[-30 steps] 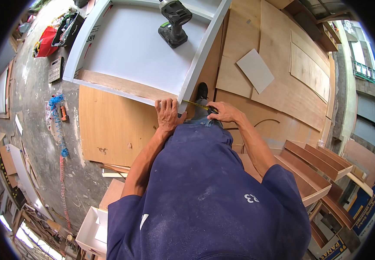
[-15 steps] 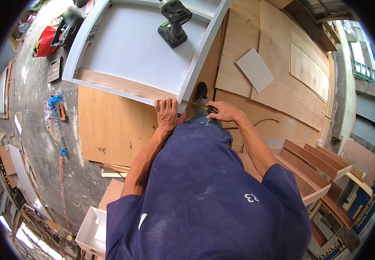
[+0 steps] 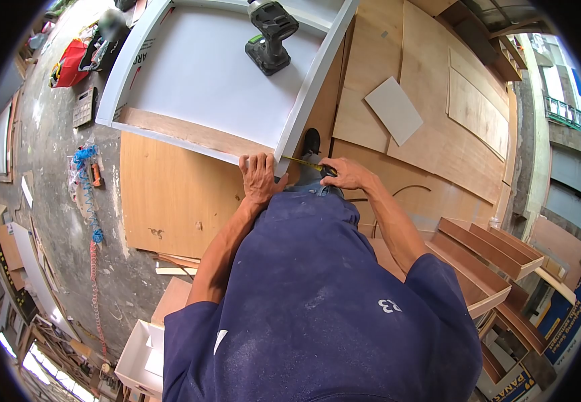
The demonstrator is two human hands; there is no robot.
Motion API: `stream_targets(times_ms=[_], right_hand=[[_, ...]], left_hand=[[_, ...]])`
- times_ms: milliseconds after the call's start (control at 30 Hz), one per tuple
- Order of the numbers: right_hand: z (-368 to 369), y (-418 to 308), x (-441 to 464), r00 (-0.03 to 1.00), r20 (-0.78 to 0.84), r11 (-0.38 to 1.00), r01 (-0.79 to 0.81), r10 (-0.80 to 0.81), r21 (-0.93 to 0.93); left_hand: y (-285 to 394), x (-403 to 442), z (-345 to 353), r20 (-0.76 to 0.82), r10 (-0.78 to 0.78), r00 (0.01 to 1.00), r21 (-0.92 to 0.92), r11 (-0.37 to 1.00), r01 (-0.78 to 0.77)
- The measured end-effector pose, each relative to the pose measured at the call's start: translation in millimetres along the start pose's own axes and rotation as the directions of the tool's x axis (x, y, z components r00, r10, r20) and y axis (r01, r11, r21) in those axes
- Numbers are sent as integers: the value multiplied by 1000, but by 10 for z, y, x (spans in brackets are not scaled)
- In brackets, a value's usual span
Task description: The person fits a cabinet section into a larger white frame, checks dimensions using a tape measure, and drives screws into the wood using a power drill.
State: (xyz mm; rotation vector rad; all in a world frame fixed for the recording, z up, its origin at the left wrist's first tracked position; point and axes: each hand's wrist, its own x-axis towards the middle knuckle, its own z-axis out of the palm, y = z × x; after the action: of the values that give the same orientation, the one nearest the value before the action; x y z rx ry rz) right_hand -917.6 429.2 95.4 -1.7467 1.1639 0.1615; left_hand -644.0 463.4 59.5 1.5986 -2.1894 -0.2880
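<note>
A white box-like cabinet frame [image 3: 304, 100] lies with its open side up, a bare wooden strip [image 3: 190, 130] along its near inner edge. My left hand [image 3: 259, 179] has its fingers curled over the near edge of the frame, close to the corner. In my right hand [image 3: 351, 173] is a tape measure [image 3: 328, 171], gripped just right of that corner. Its yellow blade [image 3: 302, 161] runs out leftward to the corner; the blade's tip is hard to make out by my left hand. A cordless drill [image 3: 270, 43] rests inside the frame.
Plywood sheets [image 3: 431, 80] cover the right side, with a small white panel [image 3: 394, 110] on them. Brown drawer boxes [image 3: 471, 268] stand lower right. At left on the floor lie a calculator [image 3: 84, 107], a coiled blue hose [image 3: 86, 161] and a red bag [image 3: 70, 63].
</note>
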Motion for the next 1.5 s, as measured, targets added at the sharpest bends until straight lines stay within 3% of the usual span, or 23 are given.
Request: stream_targets(times_ms=[233,433,500,633,700,800,867,1033,1100,1367,1467,1500], right_hand=[[-104,-103,-102,1000,-13,1000,-7,6,-26],[-549,-481,-355,959,-282,994,-22,-9,-105],[-746,-612,-336,983,-186,978,-29,-10,-208],[-1129,-956,-280,983,-184,974,-65,24,-219],[-1193,-1077,-136,942,-307,975,75,-139,-211],[-1085,-1184,384,910,-362,957,103,-200,-271],[-956,-1324,801,919,-367,959,38,-144,-283],[-585,-1493,1718,856,-472,937,38,-210,-348],[-526,-1559,1904,890,-430,927,-19,-155,-374],[-379,-1436,2165,893,-438,942,-58,-99,-331],[-596,-1483,1781,896,-443,966,-73,-45,-247],[-770,-1415,1610,887,-461,988,-80,10,-133]], left_hand=[[-4,-11,-7,63,-19,998,26,1000,17],[-35,-27,61,41,0,999,70,998,-3],[-48,-48,86,22,13,1000,99,995,-15],[-68,-49,111,8,26,1000,114,993,-27],[-62,-56,118,15,17,1000,137,990,-19],[-55,-54,107,-2,20,1000,117,993,-20],[-58,-64,103,-5,42,999,119,992,-42],[-61,-45,104,-43,55,998,106,993,-51],[-69,-57,114,-63,59,996,121,991,-51],[-134,-75,180,-63,81,995,106,992,-75],[-114,-101,159,-39,71,997,130,989,-66],[-105,-96,139,-23,60,998,100,993,-58]])
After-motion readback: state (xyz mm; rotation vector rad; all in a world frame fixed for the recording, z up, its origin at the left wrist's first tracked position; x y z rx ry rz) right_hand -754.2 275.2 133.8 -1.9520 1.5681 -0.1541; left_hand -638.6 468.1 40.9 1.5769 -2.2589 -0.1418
